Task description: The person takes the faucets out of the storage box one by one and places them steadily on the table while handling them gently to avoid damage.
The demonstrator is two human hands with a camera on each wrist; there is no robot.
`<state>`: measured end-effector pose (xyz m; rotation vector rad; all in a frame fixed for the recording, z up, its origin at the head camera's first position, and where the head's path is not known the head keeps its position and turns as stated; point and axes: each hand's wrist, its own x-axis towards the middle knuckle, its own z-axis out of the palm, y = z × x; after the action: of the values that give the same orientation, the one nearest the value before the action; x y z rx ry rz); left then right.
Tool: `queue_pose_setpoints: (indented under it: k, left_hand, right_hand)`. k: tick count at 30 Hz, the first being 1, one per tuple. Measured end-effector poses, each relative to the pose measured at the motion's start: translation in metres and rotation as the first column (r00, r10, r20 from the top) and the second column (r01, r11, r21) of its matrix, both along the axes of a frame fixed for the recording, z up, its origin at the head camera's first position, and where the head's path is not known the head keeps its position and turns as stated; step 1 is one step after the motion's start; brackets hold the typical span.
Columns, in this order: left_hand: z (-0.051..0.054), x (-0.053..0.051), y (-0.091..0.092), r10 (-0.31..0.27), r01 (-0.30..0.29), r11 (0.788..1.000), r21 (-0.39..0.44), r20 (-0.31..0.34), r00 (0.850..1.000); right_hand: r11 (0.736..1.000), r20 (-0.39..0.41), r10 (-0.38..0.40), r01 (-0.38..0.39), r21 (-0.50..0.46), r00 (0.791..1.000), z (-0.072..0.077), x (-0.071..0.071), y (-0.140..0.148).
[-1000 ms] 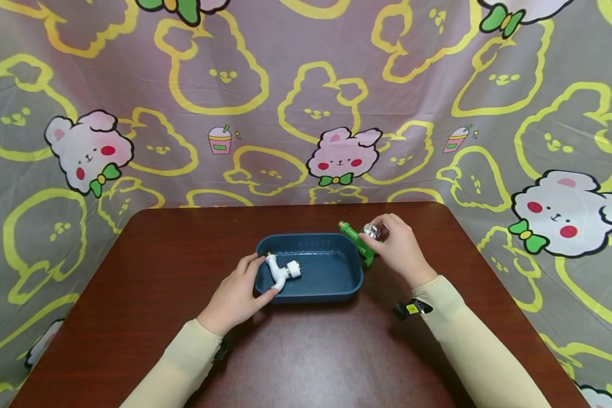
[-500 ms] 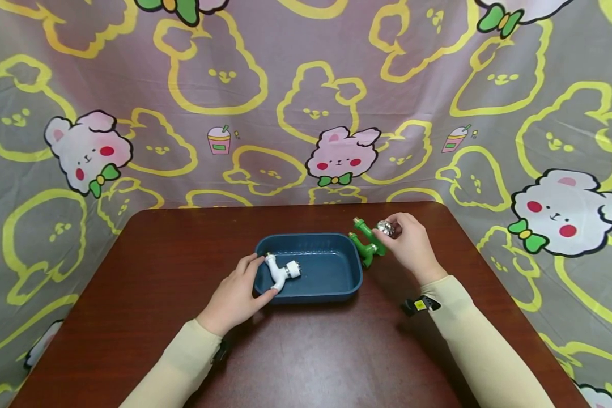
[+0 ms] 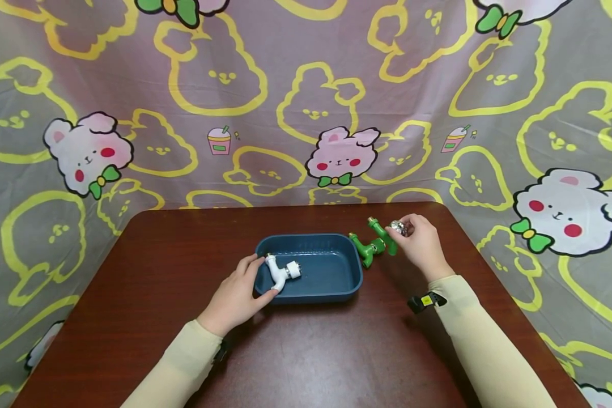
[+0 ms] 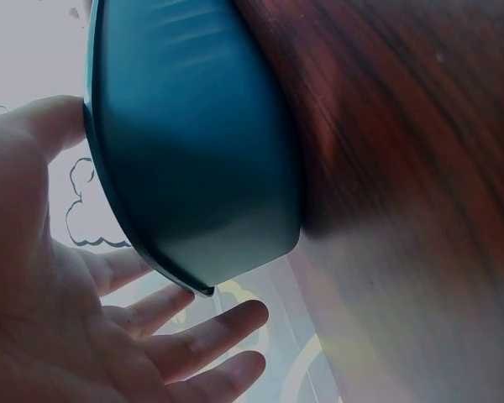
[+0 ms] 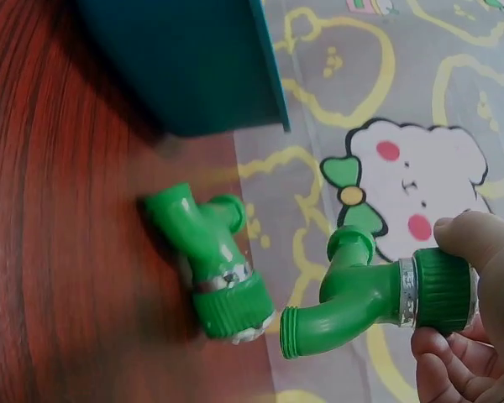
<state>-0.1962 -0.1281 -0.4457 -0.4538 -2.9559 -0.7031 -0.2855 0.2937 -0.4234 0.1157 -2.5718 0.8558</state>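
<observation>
Thumb and fingers of my right hand [image 3: 422,245] pinch a green faucet [image 5: 349,298] by its ribbed handle. In the right wrist view its threaded end and spout point away from the hand. Below and beside it, a second green faucet [image 5: 203,239] lies on the table, right of the blue tub [image 3: 331,275]. A white faucet [image 3: 279,274] rests inside the tub at its left end. Against that end sits my left hand [image 3: 237,293], with thumb and fingertips touching the rim. The left wrist view shows its fingers fairly straight beside the tub wall [image 4: 197,143].
The brown wooden table [image 3: 306,351] carries the tub and faucets. Behind it hangs a patterned curtain [image 3: 265,130] with cartoon rabbits, close to the table's back edge. Black straps with devices are on both wrists.
My right hand has moved right with the held green faucet, drawing it away from the tub and uncovering the second green faucet. The left hand and tub stay in place.
</observation>
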Motion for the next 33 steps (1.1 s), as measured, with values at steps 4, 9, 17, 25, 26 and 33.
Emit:
queue_pose_setpoints:
  k: [4,9,17,25,26,33]
  left_hand:
    - [-0.001,-0.001,0.0,0.002,-0.002,1.0,-0.002,-0.002,1.0]
    - [-0.002,-0.001,0.0,0.004,-0.004,1.0,0.002,-0.007,1.0]
    - [-0.002,-0.001,0.0,0.006,-0.006,1.0,0.004,-0.01,1.0]
    - [-0.001,-0.001,-0.001,0.005,-0.005,1.0,0.011,-0.007,1.0]
    - [-0.002,-0.001,-0.001,0.005,-0.005,1.0,0.011,-0.008,1.0]
    - [-0.002,0.0,0.0,0.006,-0.006,1.0,0.012,-0.005,1.0]
  right_hand:
    - [1.0,0.01,-0.017,0.017,-0.001,1.0,-0.005,-0.003,0.007]
    - [0.999,0.023,-0.036,0.036,-0.005,0.999,-0.012,-0.007,0.016]
    - [0.998,0.056,-0.057,0.058,-0.017,0.997,-0.022,-0.009,0.027]
    - [0.998,0.109,-0.063,0.066,-0.022,0.992,-0.026,-0.01,0.032]
    - [0.997,0.118,-0.067,0.07,-0.023,0.991,-0.027,-0.011,0.032]
    - [0.996,0.151,-0.073,0.079,-0.033,0.986,-0.031,-0.012,0.034]
